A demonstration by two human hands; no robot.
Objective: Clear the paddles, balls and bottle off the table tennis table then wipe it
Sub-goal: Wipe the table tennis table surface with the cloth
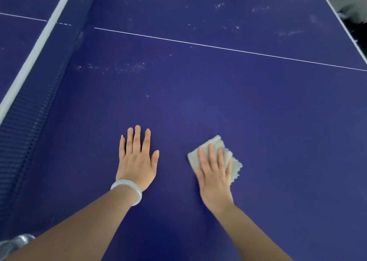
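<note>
Table (198, 105): blue table tennis top, carrying both hands.
Left hand (137, 159): resting palm-down on bare table, grip lying apart, fingers straight, holding nothing; pale bracelet (129, 190) sitting on its wrist.
Cloth (216, 140): pale grey, lying flat on the near part of the table, to the right of the left hand.
Right hand (215, 173): pressing down on the cloth, grip apart, fingers straight, not curling round it.
Net (29, 111): standing along the left.
Whitish specks (127, 68): showing on the table beyond both hands.
</note>
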